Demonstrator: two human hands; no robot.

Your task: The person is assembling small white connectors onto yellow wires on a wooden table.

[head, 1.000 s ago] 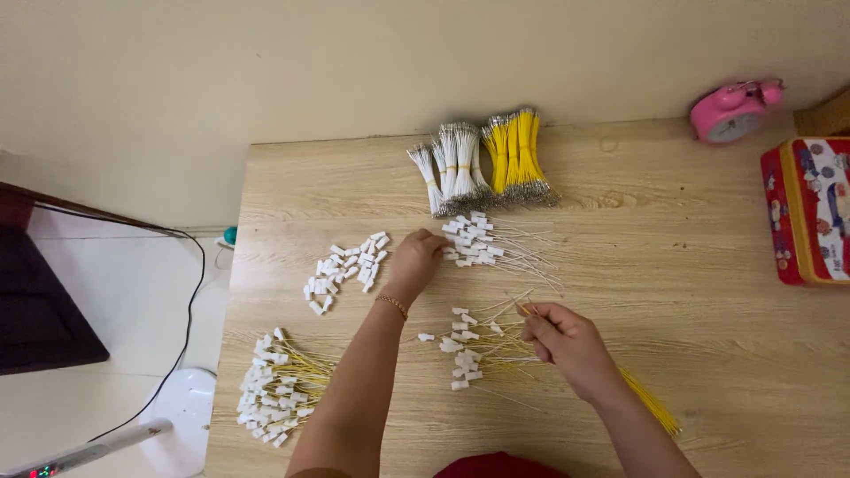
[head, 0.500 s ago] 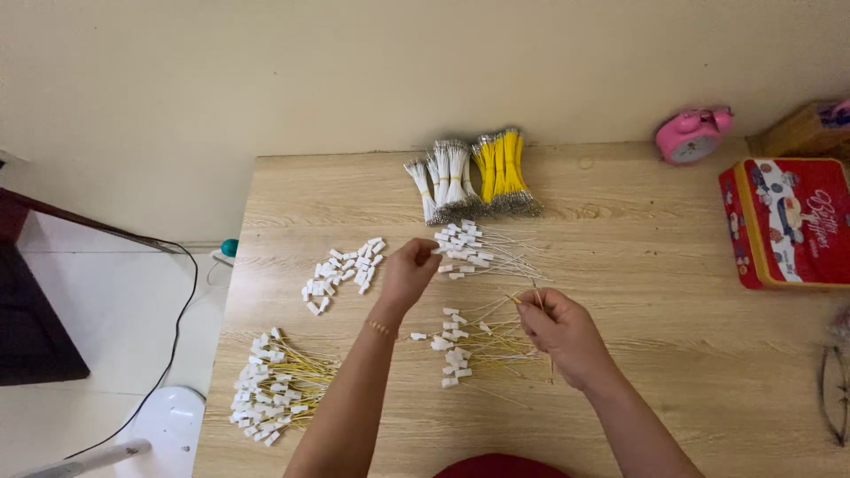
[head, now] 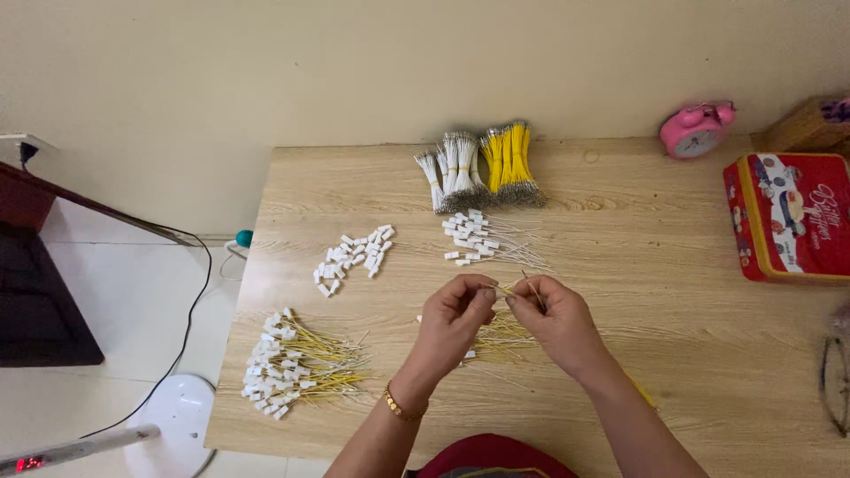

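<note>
Right now we sit at a wood table (head: 673,265) w/ lots of bare room on the right side & near the front edge. Piles fill the left & back: loose white plugs (head: 354,257), plugs w/ white wires (head: 482,241), a yellow-wire heap (head: 297,363), tied wire bundles (head: 482,164). Our left hand (head: 452,323) & right hand (head: 553,323) meet in the middle, fingers pinched shut on a thin yellow wire (head: 506,289). It lies about left-right between the fingertips; we can't tell which end is which. More yellow wires (head: 500,336) lie just under the hands. Red tin (head: 788,217) & pink clock (head: 695,128) sit far right.
</note>
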